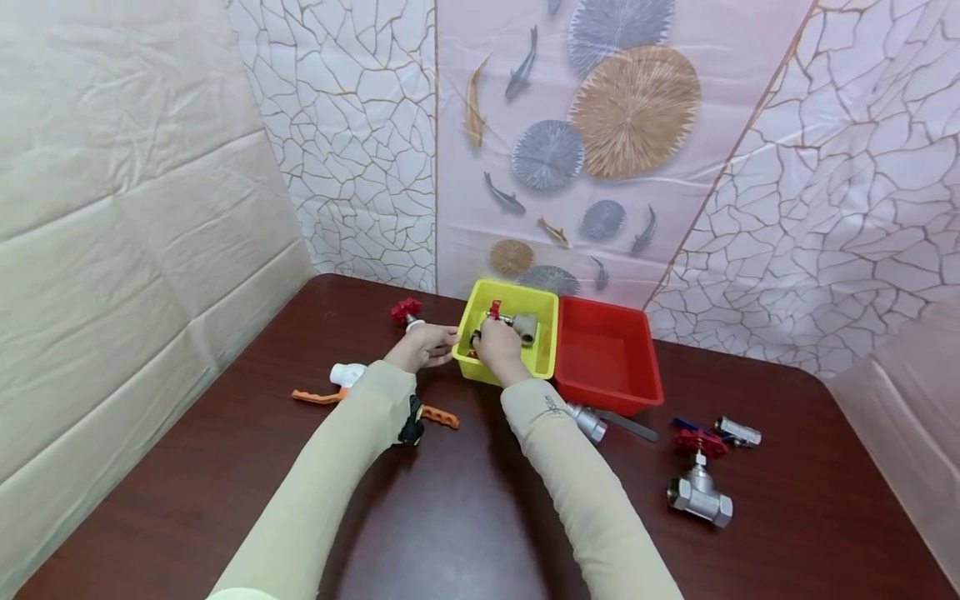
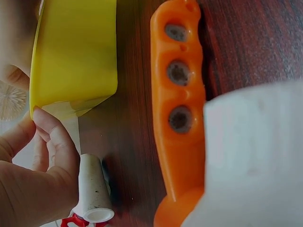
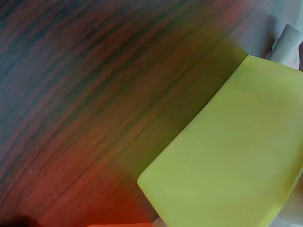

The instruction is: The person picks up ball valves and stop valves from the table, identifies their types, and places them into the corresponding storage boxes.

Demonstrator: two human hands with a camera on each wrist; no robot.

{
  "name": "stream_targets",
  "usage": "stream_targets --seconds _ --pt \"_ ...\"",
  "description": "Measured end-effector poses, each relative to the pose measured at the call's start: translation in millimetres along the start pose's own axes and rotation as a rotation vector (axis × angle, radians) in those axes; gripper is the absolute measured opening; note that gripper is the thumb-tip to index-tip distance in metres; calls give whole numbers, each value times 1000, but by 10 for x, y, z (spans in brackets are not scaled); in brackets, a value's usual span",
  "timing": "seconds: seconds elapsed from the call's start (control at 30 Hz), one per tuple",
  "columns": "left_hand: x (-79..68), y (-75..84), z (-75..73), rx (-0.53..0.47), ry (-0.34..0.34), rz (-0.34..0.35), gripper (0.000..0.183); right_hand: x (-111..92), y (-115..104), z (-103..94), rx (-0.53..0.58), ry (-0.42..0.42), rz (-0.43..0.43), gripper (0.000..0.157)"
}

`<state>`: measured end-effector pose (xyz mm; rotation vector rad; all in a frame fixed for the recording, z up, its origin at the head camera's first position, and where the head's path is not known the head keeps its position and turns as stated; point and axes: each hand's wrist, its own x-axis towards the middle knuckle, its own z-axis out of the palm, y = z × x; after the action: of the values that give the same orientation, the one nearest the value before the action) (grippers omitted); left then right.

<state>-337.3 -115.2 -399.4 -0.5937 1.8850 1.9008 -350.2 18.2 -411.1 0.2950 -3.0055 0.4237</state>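
At the left rim of a yellow plastic bin point(image 1: 546, 358), my left hand point(image 1: 429, 346) pinches the edge between thumb and fingers, as the left wrist view also shows. My right hand point(image 1: 498, 343) reaches down inside this bin. Its fingers are hidden, and a small dark part point(image 1: 476, 337) shows beside them; whether they hold it I cannot tell. In the bin lies a grey metal valve point(image 1: 525, 327), and a red handle point(image 1: 495, 308) sticks up near the right hand. The right wrist view shows mostly the bin's outer wall point(image 3: 227, 156).
A red bin point(image 1: 607, 358) adjoins the yellow one. On the left are a white pipe valve with orange handles point(image 1: 347, 374) and a red-handled white valve point(image 1: 406, 311). Rightward lie a lever valve point(image 1: 588, 422), a red-wheel metal valve point(image 1: 701, 493) and a small blue-handled valve point(image 1: 738, 432).
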Motion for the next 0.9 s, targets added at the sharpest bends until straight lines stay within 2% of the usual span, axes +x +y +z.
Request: stream_targets --seconds 0.57,0.73,0.9 --pt "15 0 -21 -6 -30 -2 41 -167 37 -180 17 -27 -107 15" --pt "15 -1 -12 -12 -33 -8 40 -207 136 -270 6 -6 -217 13" --pt "13 4 7 -23 -51 -12 40 -251 292 -364 -7 -12 -335 21"
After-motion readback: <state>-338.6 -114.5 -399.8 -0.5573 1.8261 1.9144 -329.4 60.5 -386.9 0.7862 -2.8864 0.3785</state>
